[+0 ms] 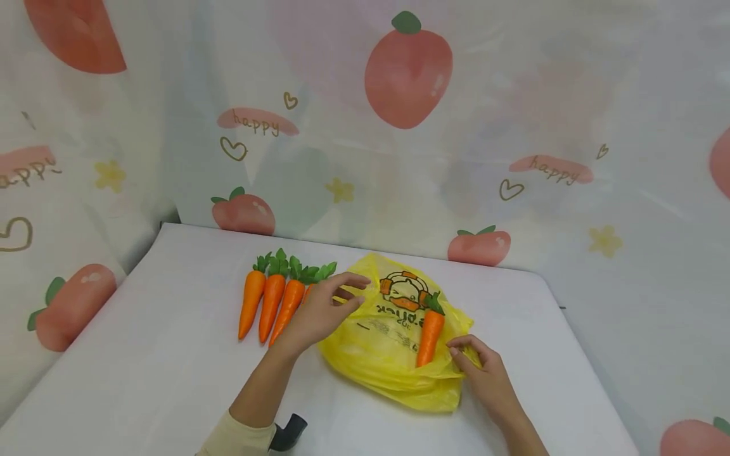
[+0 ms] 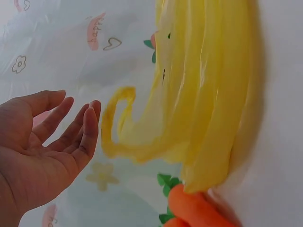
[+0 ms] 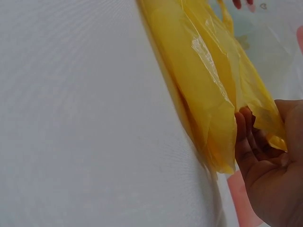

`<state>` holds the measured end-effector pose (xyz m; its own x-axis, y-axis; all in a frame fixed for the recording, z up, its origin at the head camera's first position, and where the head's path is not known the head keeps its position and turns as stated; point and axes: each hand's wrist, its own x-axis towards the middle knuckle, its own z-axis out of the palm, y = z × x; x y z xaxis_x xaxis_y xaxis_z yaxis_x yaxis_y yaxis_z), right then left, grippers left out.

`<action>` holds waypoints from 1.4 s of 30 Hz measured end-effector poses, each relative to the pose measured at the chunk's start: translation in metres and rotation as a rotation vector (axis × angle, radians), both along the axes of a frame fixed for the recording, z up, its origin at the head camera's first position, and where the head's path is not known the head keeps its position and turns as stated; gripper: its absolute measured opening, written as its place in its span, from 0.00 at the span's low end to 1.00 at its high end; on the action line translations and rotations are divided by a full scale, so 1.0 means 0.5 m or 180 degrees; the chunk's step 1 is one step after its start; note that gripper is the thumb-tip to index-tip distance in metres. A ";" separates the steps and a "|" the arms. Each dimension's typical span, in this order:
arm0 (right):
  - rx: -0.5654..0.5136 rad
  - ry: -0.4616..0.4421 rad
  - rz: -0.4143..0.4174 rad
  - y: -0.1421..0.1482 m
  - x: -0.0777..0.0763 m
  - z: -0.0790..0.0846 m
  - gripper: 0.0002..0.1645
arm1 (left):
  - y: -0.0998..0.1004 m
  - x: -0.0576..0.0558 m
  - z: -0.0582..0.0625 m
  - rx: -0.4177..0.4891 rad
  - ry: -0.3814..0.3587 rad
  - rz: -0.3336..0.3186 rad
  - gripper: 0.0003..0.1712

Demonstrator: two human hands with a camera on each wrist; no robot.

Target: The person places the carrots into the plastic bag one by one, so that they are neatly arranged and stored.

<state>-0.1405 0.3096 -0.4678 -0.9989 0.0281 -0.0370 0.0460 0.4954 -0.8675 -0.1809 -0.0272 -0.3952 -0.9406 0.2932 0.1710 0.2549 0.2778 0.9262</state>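
A yellow plastic bag (image 1: 365,354) with a duck print lies spread on the white table. One carrot (image 1: 430,339) with green leaves lies over the print, its tip hidden behind the bag's near fold. My right hand (image 1: 485,373) pinches the bag's right edge; in the right wrist view, yellow film (image 3: 265,116) passes between thumb and fingers. Above the bag's left side hovers my left hand (image 1: 322,310), fingers loosely bent and holding nothing. In the left wrist view it is beside a looped bag handle (image 2: 108,125), with a gap between.
Several more carrots (image 1: 272,301) lie side by side left of the bag, one partly hidden behind my left hand. A fruit-printed curtain (image 1: 342,152) stands behind the white table (image 1: 188,354). A black piece (image 1: 288,434) sticks out beside the left sleeve.
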 end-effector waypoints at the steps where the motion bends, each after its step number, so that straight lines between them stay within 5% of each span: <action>1: -0.0012 0.0001 0.0004 0.000 0.001 0.002 0.11 | -0.007 0.001 0.002 0.0011 0.0002 0.0058 0.17; 7: 0.0004 0.0031 0.0030 0.002 0.002 0.005 0.11 | -0.050 -0.001 0.004 0.0030 -0.0043 0.0314 0.18; 21: -0.0037 -0.0013 -0.0022 0.002 0.004 0.004 0.11 | -0.175 -0.021 -0.017 -0.0395 -0.0230 0.0443 0.17; 28: 0.0041 -0.0004 -0.0014 0.002 0.002 0.000 0.10 | -0.236 -0.030 -0.047 -0.0620 -0.0248 0.0570 0.18; 42: 0.0065 0.0097 0.0056 0.003 0.002 0.002 0.10 | -0.348 -0.061 -0.101 -0.0550 -0.0582 0.0895 0.22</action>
